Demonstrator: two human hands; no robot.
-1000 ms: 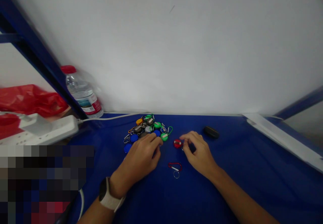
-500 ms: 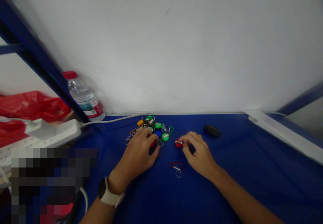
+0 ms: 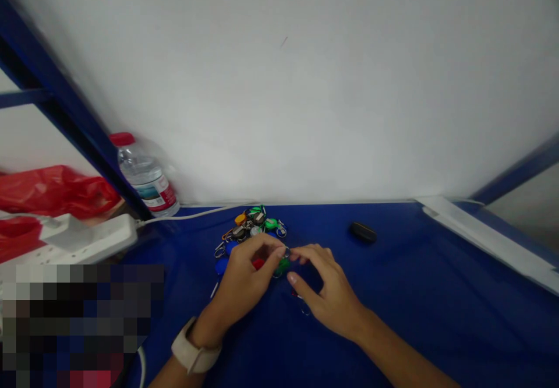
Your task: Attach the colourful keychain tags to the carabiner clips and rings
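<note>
Green tag (image 3: 283,266) is pinched by my left hand (image 3: 243,283) and right hand (image 3: 331,295), fingertips together, beside the tag pile (image 3: 253,225) on the surface (image 3: 419,300)

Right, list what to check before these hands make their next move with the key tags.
1. Left hand pinches the key ring at its fingertips: ok.
2. Right hand meets it at the same ring, fingertips touching: ok; whether it grips the ring: cannot tell.
3. Green tag joined to that ring: cannot tell, the fingers hide the link.
4. Red tag in view under the left hand: ok, partly covered.
5. Pile of tags lies behind the hands, apart from them: ok.
6. Black case sits apart from the right hand: ok.
</note>
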